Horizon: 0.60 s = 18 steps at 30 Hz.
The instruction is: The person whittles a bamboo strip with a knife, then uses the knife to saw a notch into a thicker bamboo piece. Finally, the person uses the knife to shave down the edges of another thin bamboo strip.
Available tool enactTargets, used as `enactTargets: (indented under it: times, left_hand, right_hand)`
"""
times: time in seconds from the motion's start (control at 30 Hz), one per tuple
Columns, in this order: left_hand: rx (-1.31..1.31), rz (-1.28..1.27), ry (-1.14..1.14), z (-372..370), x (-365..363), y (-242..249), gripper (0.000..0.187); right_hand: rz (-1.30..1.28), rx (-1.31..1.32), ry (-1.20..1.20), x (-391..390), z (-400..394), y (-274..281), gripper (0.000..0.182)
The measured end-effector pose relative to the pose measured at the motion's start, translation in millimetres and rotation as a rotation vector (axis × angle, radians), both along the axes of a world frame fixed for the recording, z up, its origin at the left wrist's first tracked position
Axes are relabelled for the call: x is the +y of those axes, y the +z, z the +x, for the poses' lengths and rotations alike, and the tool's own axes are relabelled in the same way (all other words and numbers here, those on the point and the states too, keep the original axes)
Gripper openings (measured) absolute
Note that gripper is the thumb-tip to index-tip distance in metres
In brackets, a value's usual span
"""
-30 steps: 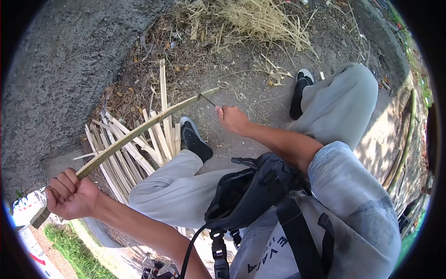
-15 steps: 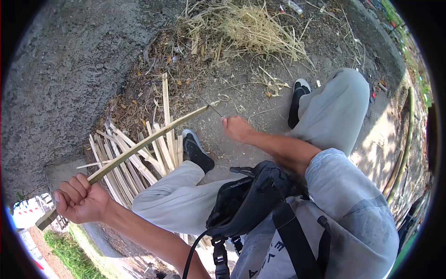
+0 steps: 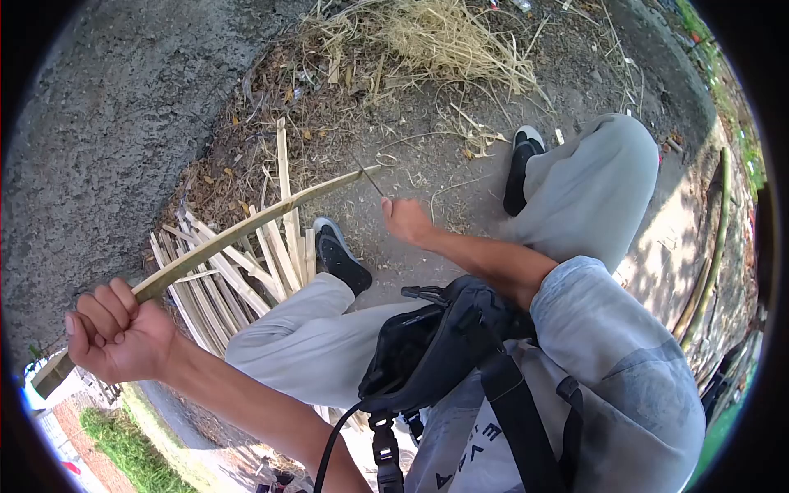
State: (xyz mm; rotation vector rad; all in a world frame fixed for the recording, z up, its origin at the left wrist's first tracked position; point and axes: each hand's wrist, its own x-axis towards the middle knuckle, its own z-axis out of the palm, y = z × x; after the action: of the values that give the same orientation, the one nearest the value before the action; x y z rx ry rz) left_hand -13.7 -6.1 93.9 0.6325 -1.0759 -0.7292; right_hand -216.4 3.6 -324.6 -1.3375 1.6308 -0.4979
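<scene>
A long, slightly bowed strip of split wood or bamboo [image 3: 246, 226] runs diagonally from the lower left up to the centre. Near its lower end my left hand [image 3: 123, 333] is wrapped round it. My right hand [image 3: 407, 220] is closed on a knife, whose thin dark blade [image 3: 371, 180] lies across the strip close to its far end. The handle is hidden inside my fist. Below the strip, a pile of pale split strips [image 3: 205, 304] lies on the ground beside my shoe [image 3: 339, 259].
Thin shavings are heaped [image 3: 444, 41] at the top. A rough grey stone or concrete surface [image 3: 115, 131] fills the upper left. Long poles [image 3: 715, 255] lie on the right. A black bag [image 3: 427, 345] hangs at my waist.
My left hand has moved left and slightly up, drawing the strip with it. The blade now sits nearer the strip's far end. My right hand has shifted only slightly.
</scene>
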Motion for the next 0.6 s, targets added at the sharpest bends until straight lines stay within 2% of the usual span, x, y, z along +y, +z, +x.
enactTargets:
  times: [0.1,0.2,0.27,0.3,0.37,0.4,0.5,0.6]
  left_hand:
    - [-0.024,0.005,0.028,-3.1,-3.7,-0.4,0.044]
    - [-0.03,0.0,0.005,8.1,-4.1,1.4,0.044]
    - [-0.011,-0.008,-0.002,17.6,-5.3,-0.8,0.045]
    - [-0.002,-0.013,0.009,14.5,-5.6,0.0,0.045]
    - [0.005,0.0,0.023,8.0,-6.8,0.6,0.045]
    - [0.0,-0.003,0.039,3.8,-7.4,1.0,0.045]
    - [-0.028,0.002,0.085,1.0,-7.6,1.2,0.044]
    - [-0.045,0.001,0.069,9.8,-8.9,0.6,0.043]
  right_hand:
    - [-0.133,-0.102,-0.029,13.4,15.9,51.6,0.054]
    - [-0.023,-0.043,-0.016,18.0,-0.1,36.4,0.054]
    - [0.078,0.045,0.059,8.7,-20.4,-2.2,0.052]
    - [0.139,0.092,0.1,5.5,-27.7,-2.5,0.051]
    - [0.074,0.067,0.042,5.2,-20.3,-7.5,0.051]
    - [0.048,0.054,0.022,6.4,-13.4,-3.4,0.051]
    - [-0.076,-0.061,-0.038,14.2,5.2,73.7,0.052]
    - [-0.129,-0.143,0.024,18.1,11.8,69.7,0.052]
